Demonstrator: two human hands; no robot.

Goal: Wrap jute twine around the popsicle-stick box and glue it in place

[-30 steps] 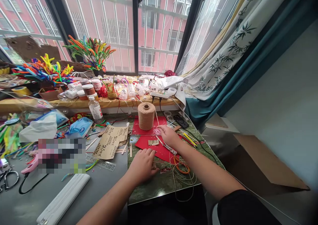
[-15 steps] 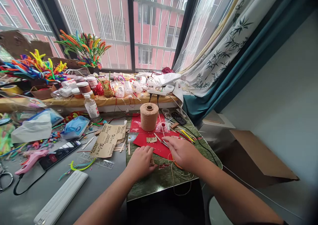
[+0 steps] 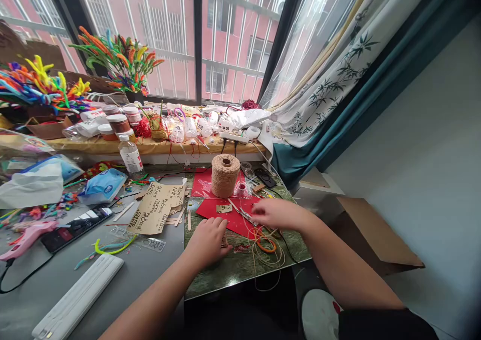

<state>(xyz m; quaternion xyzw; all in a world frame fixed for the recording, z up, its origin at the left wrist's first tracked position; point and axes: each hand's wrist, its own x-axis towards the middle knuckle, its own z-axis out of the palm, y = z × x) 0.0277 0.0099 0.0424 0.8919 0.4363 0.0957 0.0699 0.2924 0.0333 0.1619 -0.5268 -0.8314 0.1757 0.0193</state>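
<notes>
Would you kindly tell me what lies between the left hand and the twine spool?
In the head view, a red sheet bearing a printed scrap lies between the left hand and the twine spool.

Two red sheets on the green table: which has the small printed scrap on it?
The front red sheet, nearer the left hand; the printed scrap lies on it. The back red sheet is nearer the window.

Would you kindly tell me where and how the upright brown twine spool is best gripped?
Probably around the curved wall of the brown twine spool, mid-height, coming from the near side: it stands upright, roughly cylindrical, with flat red paper before it.
</notes>
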